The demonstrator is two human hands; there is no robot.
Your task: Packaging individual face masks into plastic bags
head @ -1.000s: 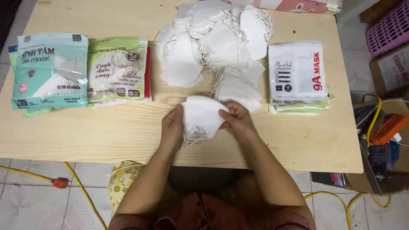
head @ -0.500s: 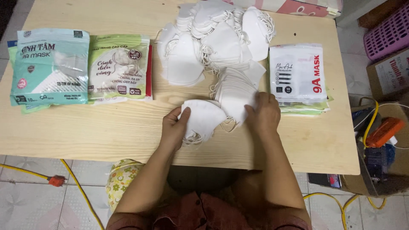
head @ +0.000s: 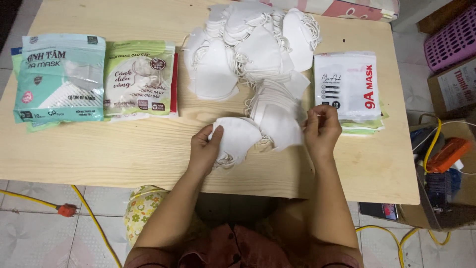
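White folded mask (head: 237,141) flat on wooden table, beside fanned stack of masks (head: 277,111).

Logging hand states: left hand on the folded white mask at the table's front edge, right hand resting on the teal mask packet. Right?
Not quite. The left hand is on the folded white mask, but the head view shows the right hand at the stack of white masks, far from the teal mask packet.

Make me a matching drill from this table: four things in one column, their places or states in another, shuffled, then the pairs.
1. left hand
2. right hand
3. teal packet
4. big mask heap

a. far left on the table
b. at the fanned mask stack
c. back middle of the table
d. holding a small bunch of white masks

Pairs: 1-d, 2-b, 3-a, 4-c
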